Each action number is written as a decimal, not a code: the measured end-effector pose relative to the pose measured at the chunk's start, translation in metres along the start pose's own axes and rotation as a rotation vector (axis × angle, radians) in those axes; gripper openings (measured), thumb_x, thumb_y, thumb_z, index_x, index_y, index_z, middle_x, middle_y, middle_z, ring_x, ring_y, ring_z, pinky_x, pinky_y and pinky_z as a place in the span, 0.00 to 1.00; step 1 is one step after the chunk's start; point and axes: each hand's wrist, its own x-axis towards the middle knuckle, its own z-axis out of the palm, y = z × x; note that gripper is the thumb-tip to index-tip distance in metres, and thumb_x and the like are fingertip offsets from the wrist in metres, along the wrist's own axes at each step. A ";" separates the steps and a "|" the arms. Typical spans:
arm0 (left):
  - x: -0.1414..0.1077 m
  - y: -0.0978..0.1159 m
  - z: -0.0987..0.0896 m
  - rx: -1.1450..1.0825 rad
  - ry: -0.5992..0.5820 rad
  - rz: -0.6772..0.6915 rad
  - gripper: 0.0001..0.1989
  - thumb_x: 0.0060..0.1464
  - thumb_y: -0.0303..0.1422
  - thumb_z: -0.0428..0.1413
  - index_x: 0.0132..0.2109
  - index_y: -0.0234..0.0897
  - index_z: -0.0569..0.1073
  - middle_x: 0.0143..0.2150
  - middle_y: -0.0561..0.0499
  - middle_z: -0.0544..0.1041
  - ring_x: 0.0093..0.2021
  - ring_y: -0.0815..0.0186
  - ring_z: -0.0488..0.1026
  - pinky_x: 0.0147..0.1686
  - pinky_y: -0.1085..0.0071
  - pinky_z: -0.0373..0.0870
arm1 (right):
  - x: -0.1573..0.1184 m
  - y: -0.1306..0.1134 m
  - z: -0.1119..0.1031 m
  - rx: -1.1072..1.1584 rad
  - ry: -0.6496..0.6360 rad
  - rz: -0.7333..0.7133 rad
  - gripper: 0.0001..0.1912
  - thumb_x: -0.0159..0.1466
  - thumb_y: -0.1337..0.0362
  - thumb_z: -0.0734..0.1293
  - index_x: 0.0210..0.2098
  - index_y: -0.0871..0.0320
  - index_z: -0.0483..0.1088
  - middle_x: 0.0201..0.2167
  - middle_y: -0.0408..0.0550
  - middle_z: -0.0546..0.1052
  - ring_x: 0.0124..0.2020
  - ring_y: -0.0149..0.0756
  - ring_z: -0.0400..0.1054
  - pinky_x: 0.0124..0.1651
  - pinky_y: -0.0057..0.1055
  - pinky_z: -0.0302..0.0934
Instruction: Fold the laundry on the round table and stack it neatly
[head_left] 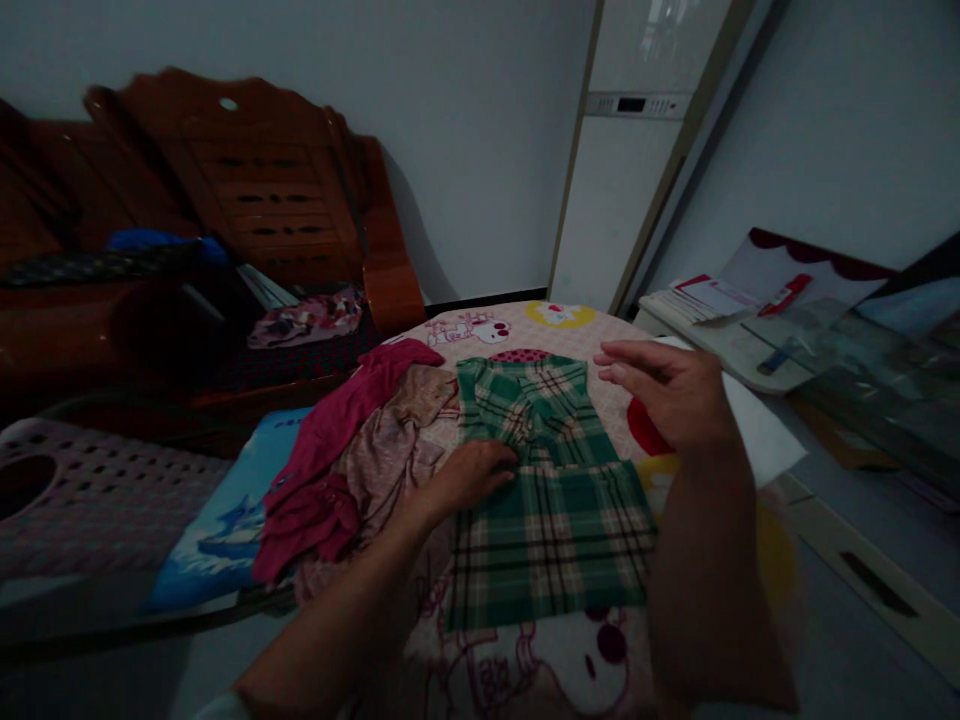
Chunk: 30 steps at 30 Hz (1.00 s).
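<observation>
A green plaid garment (555, 540) with black and cream lines lies on the round table, its lower part flat and folded over in a straight edge, its upper part creased. My left hand (476, 473) rests on its left side by that fold, fingers loosely bent against the cloth. Raised above the table to the right of the garment is my right hand (675, 395). Its fingers are stretched out, thumb apart, with nothing in them. Left of the plaid cloth lie a rumpled dark pink garment (319, 475) and a crumpled beige-pink garment (394, 440).
A patterned tablecloth (465, 330) covers the table. At its left are a blue printed bag or cushion (232, 510) and a pale woven plastic chair (97, 490). A wooden sofa (255, 180) stands behind. On the right is a cabinet (772, 360) with papers and glass.
</observation>
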 end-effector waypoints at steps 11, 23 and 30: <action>0.005 -0.003 0.021 0.152 -0.013 -0.094 0.10 0.53 0.32 0.60 0.44 0.39 0.73 0.44 0.47 0.78 0.46 0.59 0.74 0.46 0.67 0.68 | -0.088 0.138 0.015 -0.782 -0.485 0.026 0.16 0.52 0.76 0.67 0.39 0.56 0.76 0.40 0.52 0.77 0.45 0.42 0.70 0.52 0.38 0.62; 0.008 -0.010 0.019 0.095 -0.039 -0.101 0.12 0.54 0.36 0.60 0.45 0.39 0.75 0.44 0.47 0.79 0.45 0.58 0.75 0.44 0.67 0.68 | -0.090 0.154 0.013 -0.684 -0.495 -0.084 0.11 0.56 0.72 0.67 0.39 0.56 0.72 0.41 0.50 0.74 0.45 0.40 0.67 0.50 0.37 0.61; 0.007 -0.007 0.017 0.085 -0.037 -0.105 0.13 0.52 0.36 0.61 0.46 0.39 0.75 0.44 0.48 0.79 0.45 0.58 0.75 0.43 0.68 0.68 | -0.089 0.132 0.023 -0.727 -0.492 -0.046 0.07 0.56 0.75 0.66 0.30 0.56 0.71 0.39 0.50 0.76 0.42 0.39 0.68 0.47 0.35 0.61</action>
